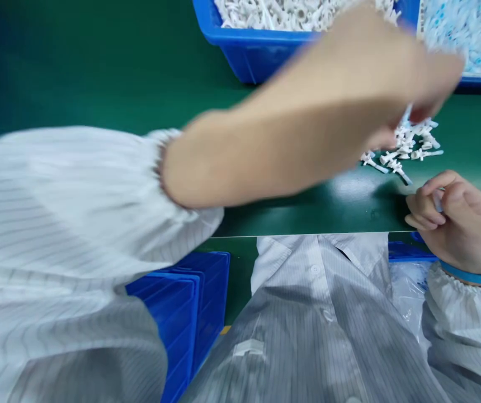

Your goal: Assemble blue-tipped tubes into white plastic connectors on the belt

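My left hand (420, 73) reaches across to the right, above a pile of small white plastic fittings (406, 143) with pale translucent tips. It is blurred by motion and its fingers are mostly hidden behind the hand, so I cannot see whether they hold a fitting. Just in front of the pile, near the table edge, my right hand (461, 215) is closed with curled fingers. Between its thumb and forefinger shows a small translucent plastic piece (437, 200).
A blue bin (261, 42) full of white plastic parts stands at the back of the green table (98, 73). Beside it on the right, another container holds clear and light-blue pieces (471, 36). Blue crates (182, 313) stand below the table edge at left.
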Demonstrator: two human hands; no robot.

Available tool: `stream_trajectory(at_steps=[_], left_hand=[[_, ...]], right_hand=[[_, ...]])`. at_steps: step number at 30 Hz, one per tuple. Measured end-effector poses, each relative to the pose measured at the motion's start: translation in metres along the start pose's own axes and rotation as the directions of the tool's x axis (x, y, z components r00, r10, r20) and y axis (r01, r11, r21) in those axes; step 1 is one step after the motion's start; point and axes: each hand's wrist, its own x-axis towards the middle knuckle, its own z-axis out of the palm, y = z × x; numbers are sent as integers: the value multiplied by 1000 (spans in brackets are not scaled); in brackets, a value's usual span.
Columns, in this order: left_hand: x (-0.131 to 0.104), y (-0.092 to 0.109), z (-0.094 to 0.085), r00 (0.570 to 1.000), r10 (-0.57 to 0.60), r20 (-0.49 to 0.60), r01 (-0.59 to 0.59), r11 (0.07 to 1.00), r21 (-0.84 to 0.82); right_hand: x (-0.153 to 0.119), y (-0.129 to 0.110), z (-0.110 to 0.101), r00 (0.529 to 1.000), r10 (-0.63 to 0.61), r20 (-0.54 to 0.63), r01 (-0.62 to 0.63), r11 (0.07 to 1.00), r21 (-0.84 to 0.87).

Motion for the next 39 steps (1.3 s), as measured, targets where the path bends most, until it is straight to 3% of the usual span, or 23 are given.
stream_trajectory(at_steps=[3,6,9,12,15,19,21,29,39], left_hand=[[1,6,39,958,166,231,-158,986,-55],[-2,2,70,941,233,248,-225,973,-57],[-5,1,83,943,269,195,-269,963,-26],[-6,1,86,950,277,142,-275,961,-34],[-4,0,87,959,250,132,-248,968,-32],[-2,0,86,958,234,163,-232,972,-35],[-2,0,85,953,249,173,-245,969,-41],[1,-2,85,950,253,183,-229,963,-145],[2,-3,86,951,263,164,-232,955,-186]], right_hand=[[-2,-3,-5,999,23,-41,-27,997,-77],[-7,-5,-14,996,93,-16,-94,977,-190],[-11,-6,-22,992,126,14,-116,943,-313],[-9,-7,-22,997,63,37,-38,879,-475],[-2,-6,-17,992,-95,84,126,759,-639],[5,-1,-12,930,-311,197,349,577,-739],[7,0,-11,890,-377,256,435,537,-722],[10,-5,-10,826,-390,407,556,454,-696],[11,-3,-10,772,-438,460,617,348,-706]])
